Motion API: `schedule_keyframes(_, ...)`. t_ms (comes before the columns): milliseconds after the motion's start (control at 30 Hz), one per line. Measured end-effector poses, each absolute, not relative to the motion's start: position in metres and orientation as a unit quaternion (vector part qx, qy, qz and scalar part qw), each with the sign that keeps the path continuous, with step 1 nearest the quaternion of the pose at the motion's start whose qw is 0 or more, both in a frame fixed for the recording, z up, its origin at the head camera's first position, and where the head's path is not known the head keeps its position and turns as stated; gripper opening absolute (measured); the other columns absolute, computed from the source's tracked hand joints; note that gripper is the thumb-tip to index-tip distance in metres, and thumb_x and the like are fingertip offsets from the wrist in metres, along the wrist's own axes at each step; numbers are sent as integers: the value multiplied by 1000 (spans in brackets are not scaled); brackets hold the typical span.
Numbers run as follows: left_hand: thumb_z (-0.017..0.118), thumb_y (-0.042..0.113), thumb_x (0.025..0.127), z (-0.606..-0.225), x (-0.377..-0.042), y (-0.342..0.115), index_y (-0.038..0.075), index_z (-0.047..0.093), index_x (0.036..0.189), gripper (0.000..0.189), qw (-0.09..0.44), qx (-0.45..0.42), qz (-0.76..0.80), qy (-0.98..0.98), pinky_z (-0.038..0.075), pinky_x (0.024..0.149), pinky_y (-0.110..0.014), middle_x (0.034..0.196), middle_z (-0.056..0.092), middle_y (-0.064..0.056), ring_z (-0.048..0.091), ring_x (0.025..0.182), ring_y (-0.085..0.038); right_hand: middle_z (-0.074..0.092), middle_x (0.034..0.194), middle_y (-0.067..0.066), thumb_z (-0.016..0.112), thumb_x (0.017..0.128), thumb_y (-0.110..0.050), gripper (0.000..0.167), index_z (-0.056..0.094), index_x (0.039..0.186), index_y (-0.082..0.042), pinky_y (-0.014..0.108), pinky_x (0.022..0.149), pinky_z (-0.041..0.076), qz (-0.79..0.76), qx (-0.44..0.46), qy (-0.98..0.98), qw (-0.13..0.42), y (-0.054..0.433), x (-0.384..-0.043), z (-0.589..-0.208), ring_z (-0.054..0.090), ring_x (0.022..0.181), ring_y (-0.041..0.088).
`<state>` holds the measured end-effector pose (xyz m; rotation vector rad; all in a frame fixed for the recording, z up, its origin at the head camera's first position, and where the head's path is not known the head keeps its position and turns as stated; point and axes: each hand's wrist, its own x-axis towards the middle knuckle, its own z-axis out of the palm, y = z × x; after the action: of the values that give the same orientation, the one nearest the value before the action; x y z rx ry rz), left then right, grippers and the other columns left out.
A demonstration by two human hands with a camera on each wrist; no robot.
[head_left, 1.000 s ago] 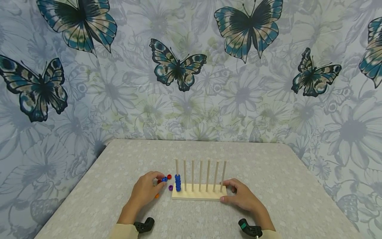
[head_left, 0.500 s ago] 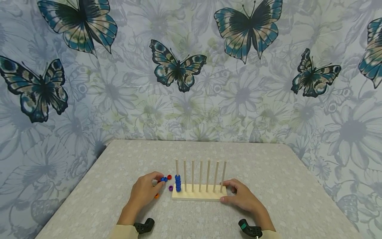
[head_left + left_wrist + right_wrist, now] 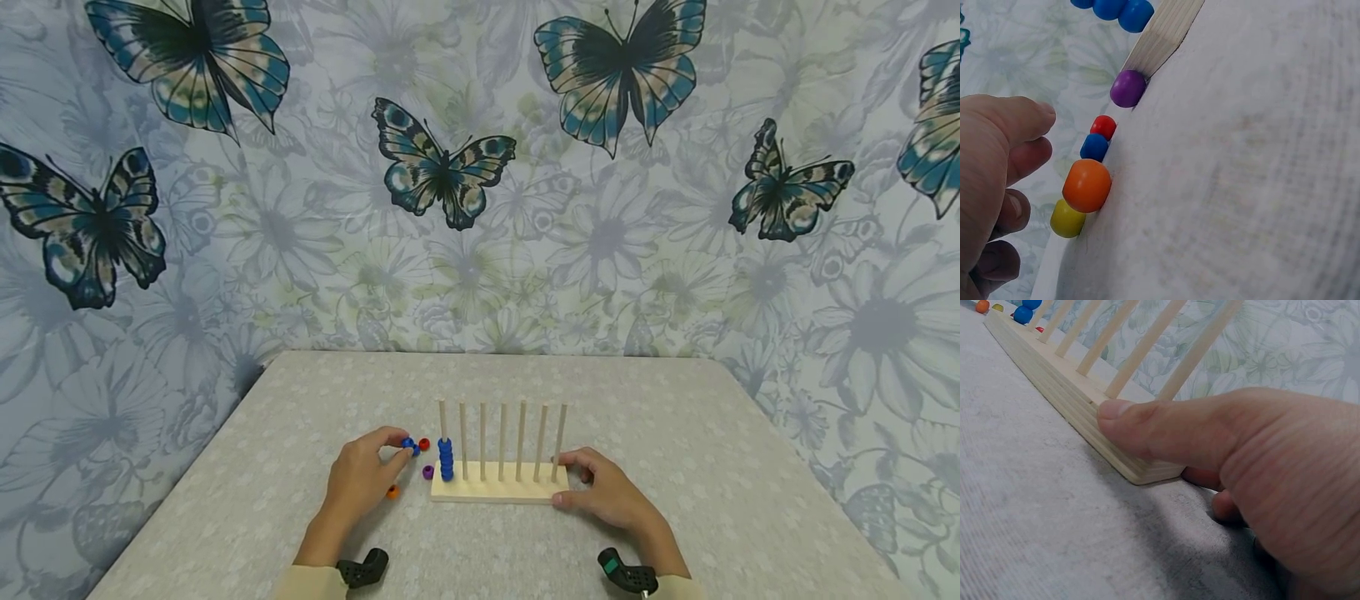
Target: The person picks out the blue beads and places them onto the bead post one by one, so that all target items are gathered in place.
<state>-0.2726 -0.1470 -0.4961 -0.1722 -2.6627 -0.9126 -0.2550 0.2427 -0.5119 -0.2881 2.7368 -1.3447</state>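
In the head view, my left hand (image 3: 363, 475) pinches a blue bead (image 3: 407, 442) between thumb and fingertips, lifted slightly over the table; in the left wrist view the thumb hides it. Another blue bead (image 3: 1094, 147) lies just below, beside a red bead (image 3: 424, 444). A purple bead (image 3: 428, 472) lies by the left end of a wooden peg stand (image 3: 498, 493). Several blue beads (image 3: 446, 460) are stacked on its leftmost peg, while the other pegs are bare. My right hand (image 3: 607, 487) grips the stand's right end, thumb on the front edge (image 3: 1147, 428).
Nearer me, an orange bead (image 3: 393, 492) lies under my left hand. A yellow bead (image 3: 1068, 219) shows behind it in the left wrist view. The patterned cloth (image 3: 495, 554) covers the table, which meets a butterfly-printed wall (image 3: 465, 292) at the back.
My left fingers have raised the blue bead a little off the table, and the hand has shifted slightly up. My right hand and the stand stay put.
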Motion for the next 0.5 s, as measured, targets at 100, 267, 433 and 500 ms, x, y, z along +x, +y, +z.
schedule_keyframes(100,77,32,89,-495,-274,-145,25,71,112,25,163,-65,-323,-930,31,41,-25,106,75,7,37,44,-8,61,107,-4,90,71,-39,58,68,121,-24,29,76,39,-440,-90,893,39,244,-254,-511,46,92,18)
schedule_keyframes(267,77,32,89,-494,-275,-143,24,71,113,26,174,-71,-325,-927,33,40,-24,105,76,7,41,44,-7,61,107,-3,90,71,-39,57,68,121,-24,29,76,39,-441,-88,892,38,246,-253,-509,46,92,18)
schedule_keyframes(433,77,32,89,-493,-272,-143,24,72,114,27,185,-69,-329,-924,34,41,-25,103,76,7,42,46,-8,61,107,-2,89,72,-38,57,67,122,-24,29,76,38,-444,-96,890,40,245,-253,-510,45,92,18)
schedule_keyframes(500,78,31,88,-492,-271,-143,24,72,113,27,193,-68,-329,-922,34,41,-25,102,76,7,41,46,-8,60,106,-2,89,73,-39,56,67,123,-24,29,76,38,-442,-103,890,40,245,-253,-511,44,92,18)
